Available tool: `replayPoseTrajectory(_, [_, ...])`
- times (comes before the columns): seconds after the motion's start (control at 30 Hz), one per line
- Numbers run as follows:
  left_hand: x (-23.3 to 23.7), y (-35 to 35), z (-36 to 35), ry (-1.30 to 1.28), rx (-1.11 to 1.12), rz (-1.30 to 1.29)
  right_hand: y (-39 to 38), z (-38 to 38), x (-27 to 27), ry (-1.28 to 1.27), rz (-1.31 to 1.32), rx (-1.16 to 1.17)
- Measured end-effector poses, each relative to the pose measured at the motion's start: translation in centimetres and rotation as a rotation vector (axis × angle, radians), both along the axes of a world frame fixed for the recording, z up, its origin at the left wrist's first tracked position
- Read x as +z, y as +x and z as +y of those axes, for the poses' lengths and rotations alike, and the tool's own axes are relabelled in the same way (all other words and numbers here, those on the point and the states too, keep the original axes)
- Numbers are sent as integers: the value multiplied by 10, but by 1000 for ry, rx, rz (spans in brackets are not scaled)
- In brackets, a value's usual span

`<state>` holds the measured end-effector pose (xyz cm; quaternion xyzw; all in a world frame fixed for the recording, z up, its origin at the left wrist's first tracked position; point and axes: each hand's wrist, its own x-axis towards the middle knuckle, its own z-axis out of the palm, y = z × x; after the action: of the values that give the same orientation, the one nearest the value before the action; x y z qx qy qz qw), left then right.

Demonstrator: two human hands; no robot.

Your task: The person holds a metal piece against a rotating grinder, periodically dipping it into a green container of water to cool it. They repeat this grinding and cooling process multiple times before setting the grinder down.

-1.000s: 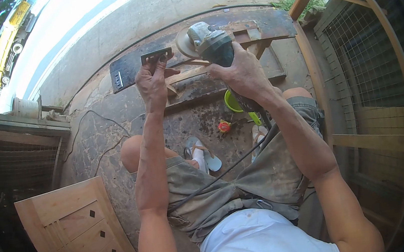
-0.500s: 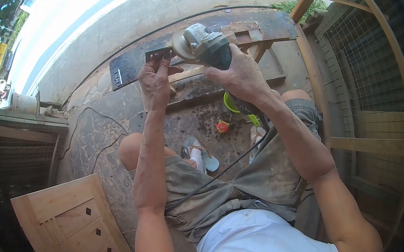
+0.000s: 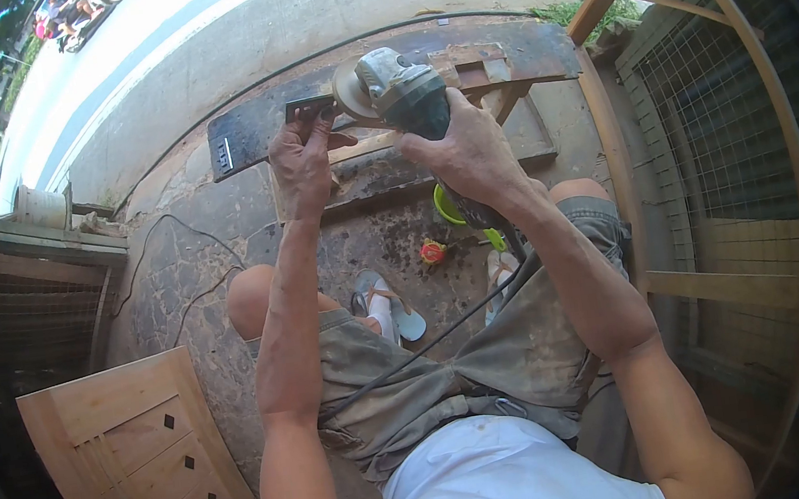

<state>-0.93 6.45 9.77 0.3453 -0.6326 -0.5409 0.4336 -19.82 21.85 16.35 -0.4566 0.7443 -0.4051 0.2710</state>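
Observation:
My right hand (image 3: 470, 149) is wrapped round the dark green body of an angle grinder (image 3: 410, 93) with a scuffed grey head. Its pale round disc (image 3: 352, 93) faces left. In my left hand (image 3: 301, 170), pinched between thumb and fingers, is a dark flat metal piece (image 3: 308, 104). The piece's right end is right at the disc's edge. Both hands are raised in front of a low dark bench (image 3: 242, 141). From the grinder a black cord (image 3: 413, 359) runs down across my lap.
A carved wooden panel (image 3: 135, 451) leans at the lower left. On the floor are a green bowl-like thing (image 3: 447, 206) and a small red-orange object (image 3: 433, 250). A wooden frame (image 3: 723, 287) and wire mesh stand at the right. Beyond the bench lies a road with a motorcycle (image 3: 82, 17).
Both hands still hold the grinder and metal piece together, with almost no movement. The whole view has shifted slightly. A motorcycle on the road now shows higher up at the top left.

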Motion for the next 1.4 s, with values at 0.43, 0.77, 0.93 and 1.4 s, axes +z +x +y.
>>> replayPoseTrajectory(0.43, [-3,-1,0,-29,-29,13,1,-1,-2,-25,-19,15])
replayPoseTrajectory(0.77, [-1,0,1,-25,16,-20,-1,0,-1,-15,-10,21])
replayPoseTrajectory(0.93, [-6,-7,1,-19,-47,82,2,1,-1,-53,-20,19])
replayPoseTrajectory(1.4, [-17,-11,2,-37,-109,95,7,1,3,-60,-40,44])
